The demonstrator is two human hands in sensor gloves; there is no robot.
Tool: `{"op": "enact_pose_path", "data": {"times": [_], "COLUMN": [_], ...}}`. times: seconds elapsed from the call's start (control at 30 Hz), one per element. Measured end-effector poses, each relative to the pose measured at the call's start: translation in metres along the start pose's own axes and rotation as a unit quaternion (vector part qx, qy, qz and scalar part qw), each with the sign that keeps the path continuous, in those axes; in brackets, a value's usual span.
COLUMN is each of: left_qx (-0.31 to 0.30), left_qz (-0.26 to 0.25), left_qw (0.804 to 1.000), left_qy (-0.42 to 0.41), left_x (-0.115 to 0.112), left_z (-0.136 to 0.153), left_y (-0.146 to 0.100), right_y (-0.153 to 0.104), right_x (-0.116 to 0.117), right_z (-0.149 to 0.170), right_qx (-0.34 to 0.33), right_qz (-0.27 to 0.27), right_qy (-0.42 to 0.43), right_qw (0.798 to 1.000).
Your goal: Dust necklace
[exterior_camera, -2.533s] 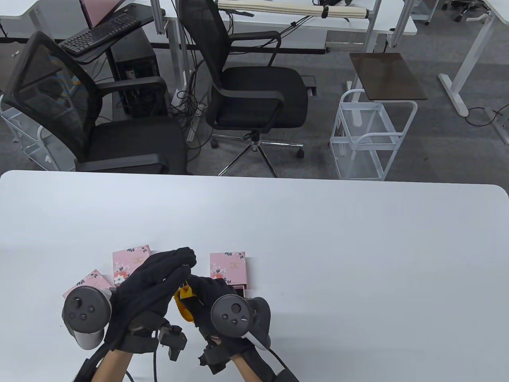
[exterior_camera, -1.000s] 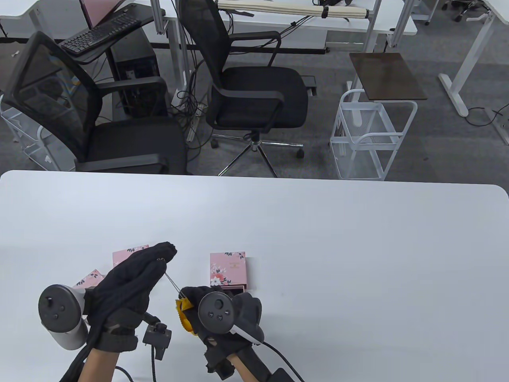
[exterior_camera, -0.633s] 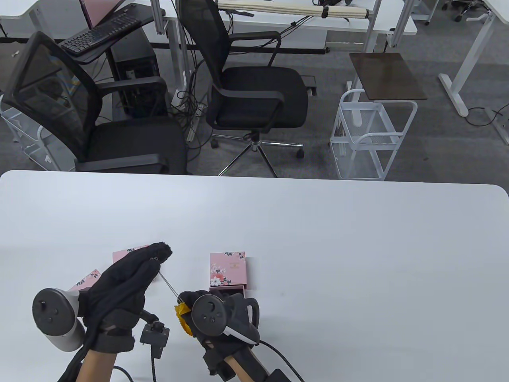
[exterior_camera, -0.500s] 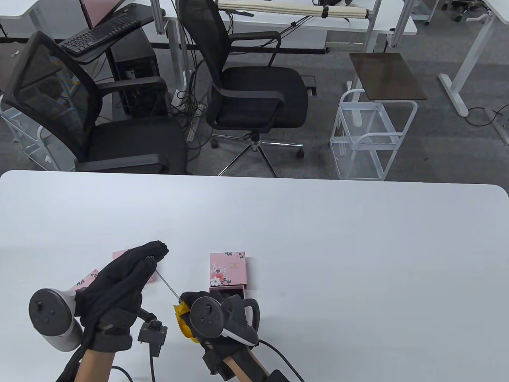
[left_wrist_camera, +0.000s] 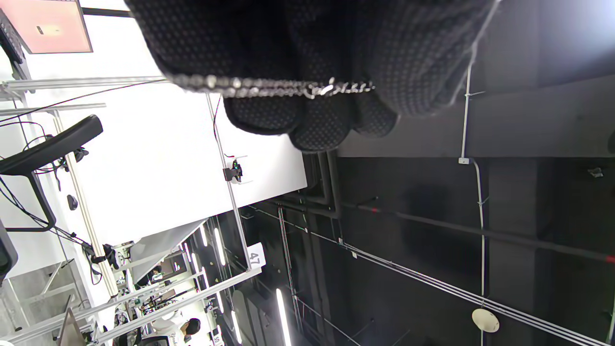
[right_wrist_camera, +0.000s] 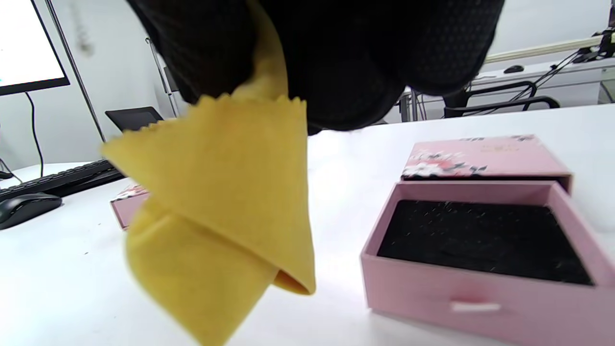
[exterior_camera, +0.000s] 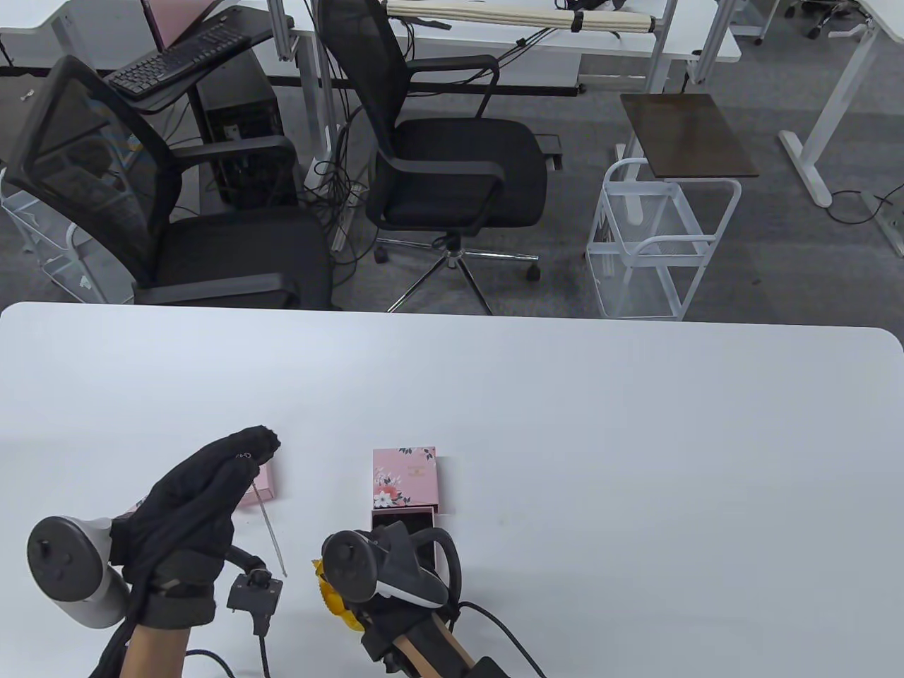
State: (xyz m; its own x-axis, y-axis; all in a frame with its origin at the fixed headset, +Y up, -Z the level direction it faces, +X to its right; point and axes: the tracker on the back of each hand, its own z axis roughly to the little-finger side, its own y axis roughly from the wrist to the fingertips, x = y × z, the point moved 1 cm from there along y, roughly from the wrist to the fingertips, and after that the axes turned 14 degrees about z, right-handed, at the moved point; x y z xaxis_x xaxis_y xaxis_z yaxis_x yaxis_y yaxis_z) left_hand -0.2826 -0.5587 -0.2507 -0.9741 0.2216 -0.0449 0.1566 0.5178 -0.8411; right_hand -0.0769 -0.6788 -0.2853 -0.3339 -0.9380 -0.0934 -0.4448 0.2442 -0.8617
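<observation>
Near the table's point(exterior_camera: 565, 395) front left, the left hand point(exterior_camera: 194, 505) is raised, its fingertips point(left_wrist_camera: 307, 120) pressed together and pinching one end of the necklace point(exterior_camera: 267, 519). From there the chain hangs straight, its long axis slanting down and slightly right toward the table edge, lower end free just left of the yellow cloth point(right_wrist_camera: 216, 216). That cloth is bunched in the curled fingers of the right hand point(exterior_camera: 381, 572). Just beyond this hand sits an open pink floral box point(right_wrist_camera: 480, 230) with a black insert; its printed lettering is too small to read. A "47" tag shows in the left wrist view
</observation>
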Motion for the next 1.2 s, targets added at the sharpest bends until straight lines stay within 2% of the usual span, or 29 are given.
{"op": "enact_pose_path", "data": {"times": [0.2, 0.33, 0.43, 0.57, 0.7, 0.77, 0.83, 0.97, 1.1, 1.2], "left_qx": [0.022, 0.043, 0.058, 0.073, 0.083, 0.089, 0.099, 0.104, 0.102, 0.092], "left_qz": [0.0, 0.011, 0.001, 0.015, 0.023, 0.025, 0.022, 0.024, 0.03, 0.033], "left_qw": [1.0, 0.999, 0.998, 0.997, 0.996, 0.996, 0.995, 0.994, 0.994, 0.995], "left_qy": [-0.011, -0.004, -0.009, 0.009, 0.014, 0.014, 0.008, -0.002, 0.001, 0.009], "left_x": [0.004, -0.004, -0.016, -0.03, -0.043, -0.047, -0.049, -0.048, -0.047, -0.045], "left_z": [0.01, 0.019, 0.025, 0.031, 0.041, 0.049, 0.058, 0.066, 0.065, 0.061], "left_y": [0.0, 0.0, -0.001, 0.002, 0.006, 0.005, 0.003, 0.0, 0.003, 0.009], "right_y": [-0.007, -0.022, -0.038, -0.05, -0.056, -0.058, -0.057, -0.056, -0.057, -0.058], "right_x": [-0.037, -0.061, -0.071, -0.068, -0.045, -0.034, -0.025, -0.015, 0.0, 0.006], "right_z": [0.029, 0.075, 0.102, 0.134, 0.171, 0.179, 0.188, 0.198, 0.207, 0.21], "right_qx": [0.047, 0.108, 0.136, 0.186, 0.241, 0.244, 0.262, 0.283, 0.303, 0.308], "right_qz": [0.057, 0.092, 0.162, 0.181, 0.163, 0.17, 0.136, 0.113, 0.03, 0.01], "right_qy": [0.015, 0.029, 0.015, -0.014, -0.068, -0.114, -0.142, -0.177, -0.194, -0.204], "right_qw": [0.997, 0.989, 0.977, 0.966, 0.954, 0.948, 0.945, 0.936, 0.932, 0.929]}}
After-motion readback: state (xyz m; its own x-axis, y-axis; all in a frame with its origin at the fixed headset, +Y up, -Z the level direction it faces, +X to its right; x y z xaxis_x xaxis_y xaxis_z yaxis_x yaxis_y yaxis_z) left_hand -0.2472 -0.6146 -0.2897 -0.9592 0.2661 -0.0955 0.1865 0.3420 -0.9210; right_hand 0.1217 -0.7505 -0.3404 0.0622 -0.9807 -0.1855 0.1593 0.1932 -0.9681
